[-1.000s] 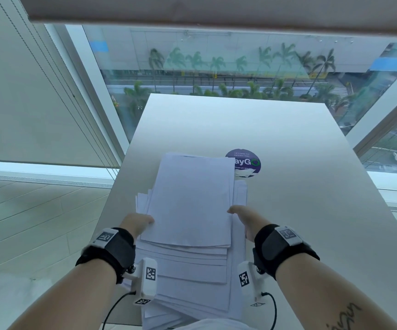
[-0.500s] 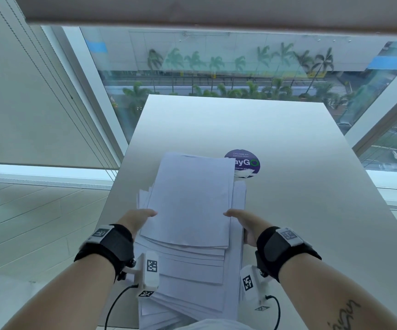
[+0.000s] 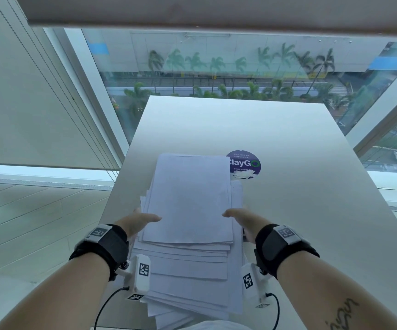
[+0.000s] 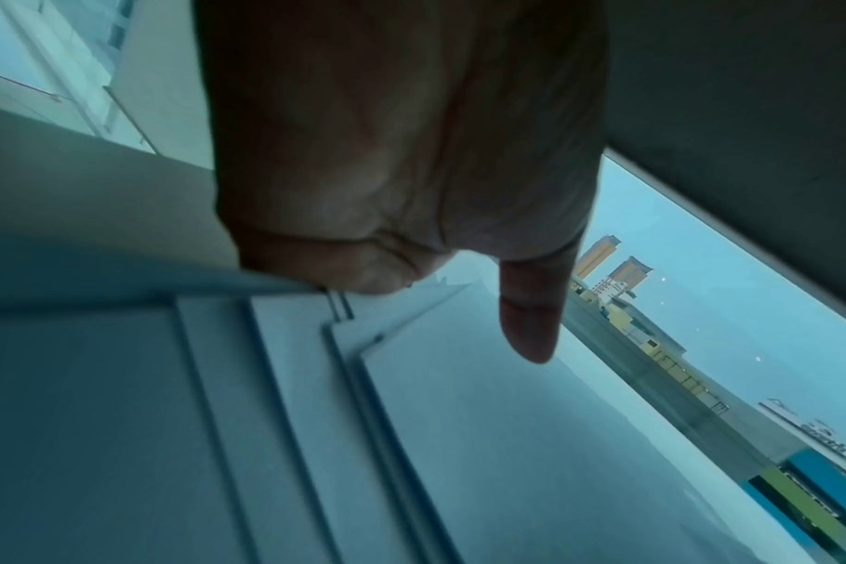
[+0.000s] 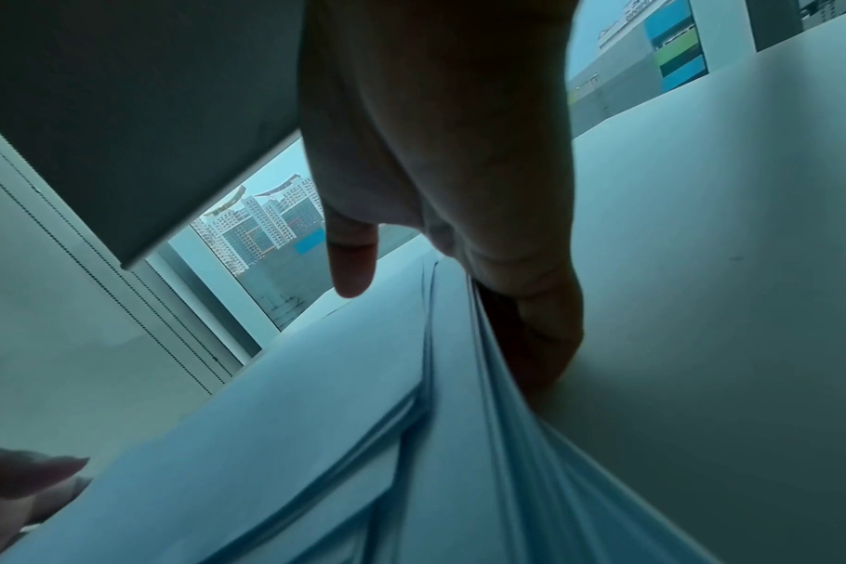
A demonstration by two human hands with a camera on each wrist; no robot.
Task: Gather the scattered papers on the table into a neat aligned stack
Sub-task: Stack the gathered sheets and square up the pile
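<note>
A loose pile of white papers (image 3: 188, 198) lies lengthwise on the white table (image 3: 300, 210), its sheets fanned out and stepped toward me. My left hand (image 3: 138, 223) grips the pile's left edge and my right hand (image 3: 242, 216) grips the right edge. Each thumb lies over the top sheet. In the left wrist view the fingers (image 4: 339, 267) curl under the sheets' edge (image 4: 508, 439). In the right wrist view the fingers (image 5: 532, 324) are tucked beneath the bent-up edge of the papers (image 5: 315, 419), with the thumb (image 5: 351, 263) above.
A round purple sticker (image 3: 244, 164) is stuck to the table just right of the pile's far corner. The table's left edge runs close to my left hand, with floor below it. Windows stand beyond the far edge. Bare tabletop stretches to the right and far side.
Both thumbs have crept inward over the top sheet. The upper sheets have shifted slightly left, uncovering more of the purple sticker.
</note>
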